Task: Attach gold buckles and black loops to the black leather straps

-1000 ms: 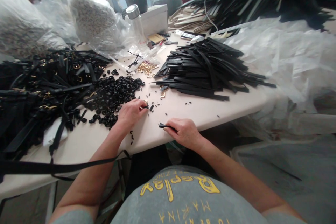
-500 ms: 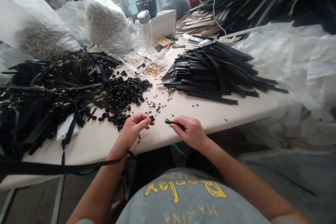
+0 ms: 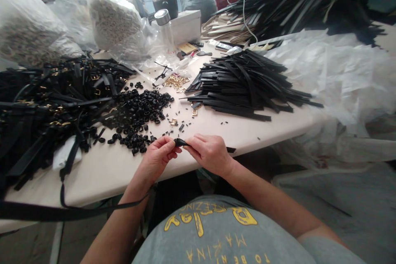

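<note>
Both hands meet at the front edge of the white table (image 3: 102, 169). My right hand (image 3: 210, 152) pinches the end of a black strap (image 3: 230, 149), whose tip pokes out toward my left hand. My left hand (image 3: 159, 156) is closed in a pinch on a small black loop (image 3: 178, 142), held against the strap's tip. Just beyond my left hand lies a heap of small black loops (image 3: 139, 111). A few gold buckles (image 3: 176, 82) lie farther back at the middle.
A stack of flat black straps (image 3: 244, 84) lies to the right. Tangled finished straps with buckles (image 3: 46, 107) fill the left side. Plastic bags of parts (image 3: 114, 20), a clear bottle (image 3: 165, 31) and a white box (image 3: 185, 24) stand behind. Clear plastic sheeting (image 3: 346, 78) drapes on the right.
My left hand picked a black loop from beside the heap and carried it right. My right hand brought the strap end left, and the two now touch.
</note>
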Available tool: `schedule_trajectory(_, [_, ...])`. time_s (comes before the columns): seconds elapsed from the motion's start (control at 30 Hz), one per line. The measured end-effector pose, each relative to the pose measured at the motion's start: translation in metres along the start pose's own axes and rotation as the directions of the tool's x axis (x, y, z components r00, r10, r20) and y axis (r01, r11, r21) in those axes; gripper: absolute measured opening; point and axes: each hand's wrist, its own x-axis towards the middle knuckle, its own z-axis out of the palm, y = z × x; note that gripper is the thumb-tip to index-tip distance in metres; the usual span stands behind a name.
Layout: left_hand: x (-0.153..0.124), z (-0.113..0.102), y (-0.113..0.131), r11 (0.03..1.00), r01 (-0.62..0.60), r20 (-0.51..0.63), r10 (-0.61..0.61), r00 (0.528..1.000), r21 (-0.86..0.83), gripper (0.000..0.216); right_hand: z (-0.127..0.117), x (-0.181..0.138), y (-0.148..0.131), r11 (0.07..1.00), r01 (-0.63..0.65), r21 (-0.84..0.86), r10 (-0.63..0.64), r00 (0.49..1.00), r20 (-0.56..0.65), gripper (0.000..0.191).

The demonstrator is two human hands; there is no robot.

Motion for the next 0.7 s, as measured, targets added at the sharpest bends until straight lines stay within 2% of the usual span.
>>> schedule_trajectory(0.13, [0.001, 0.002, -0.001, 1.0, -0.024, 0.012, 0.024, 1.0, 0.013, 0.038, -0.006, -0.001, 0.002, 0.999, 0.048, -0.003, -0.048, 0.998, 0.043, 0.035])
schedule_trajectory(0.23, [-0.001, 0.0, 0.0, 0.998, -0.015, 0.141, 0.006, 0.99, 0.064, 0.038, -0.013, -0.003, 0.003, 0.991, 0.122, 0.045, -0.124, 0.991, 0.056, 0.034])
schedule_trajectory(0.37, [-0.008, -0.005, 0.0, 0.994, 0.065, 0.337, -0.09, 0.937, 0.086, 0.04, -0.02, -0.009, -0.002, 0.969, 0.199, 0.144, -0.213, 0.974, 0.084, 0.034])
schedule_trajectory(0.5, [-0.016, -0.007, -0.007, 0.976, 0.211, 0.442, -0.211, 0.872, 0.049, 0.046, -0.023, -0.013, -0.009, 0.933, 0.241, 0.267, -0.274, 0.957, 0.094, 0.03])
schedule_trajectory(0.57, [-0.019, -0.007, -0.011, 0.967, 0.255, 0.442, -0.236, 0.865, 0.017, 0.048, -0.022, -0.015, -0.012, 0.935, 0.236, 0.266, -0.269, 0.958, 0.098, 0.03])
schedule_trajectory(0.6, [-0.02, -0.006, -0.012, 0.967, 0.256, 0.42, -0.233, 0.877, 0.002, 0.047, -0.021, -0.015, -0.012, 0.942, 0.223, 0.252, -0.254, 0.962, 0.098, 0.03])
schedule_trajectory(0.7, [-0.023, -0.005, -0.011, 0.987, 0.158, 0.278, -0.155, 0.948, 0.013, 0.038, -0.016, -0.016, -0.012, 0.969, 0.164, 0.183, -0.182, 0.979, 0.088, 0.03])
